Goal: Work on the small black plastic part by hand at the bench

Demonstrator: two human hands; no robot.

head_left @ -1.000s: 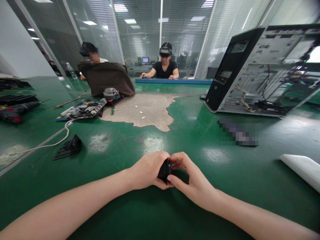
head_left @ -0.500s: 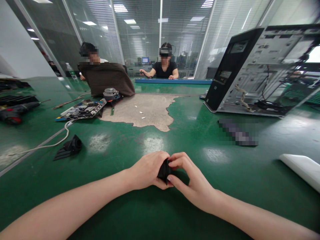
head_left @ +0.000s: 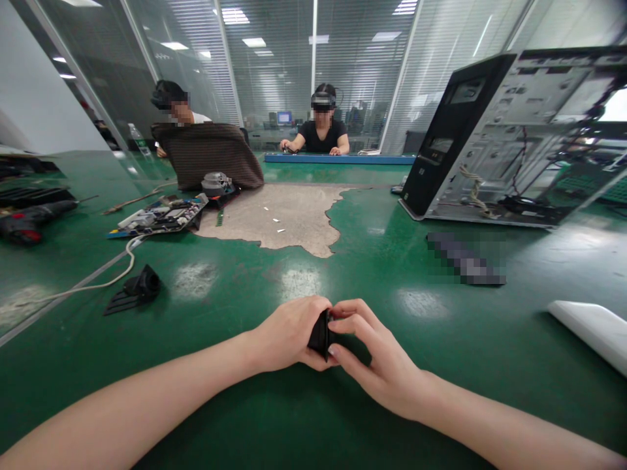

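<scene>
A small black part [head_left: 320,334] is held over the green table [head_left: 235,418], low in the middle of the view. My left hand [head_left: 294,331] wraps round it from the left, palm turned toward it. From the right, the fingertips and thumb of my right hand [head_left: 379,359] pinch its edge. The part's far side is hidden by my fingers. Another black plastic piece [head_left: 140,287], with a slatted base, lies on the table to the left of my hands.
A circuit board [head_left: 164,215], a white cable [head_left: 130,261] and a power drill [head_left: 34,219] lie left. An open computer case [head_left: 455,137] stands right, near a blurred dark object [head_left: 465,260] and a white object [head_left: 590,329]. Two people sit across the table.
My hands have barely moved; the right fingers shift slightly on the black part. Across the table, one person's head has turned slightly and the other person's hand has moved a little.
</scene>
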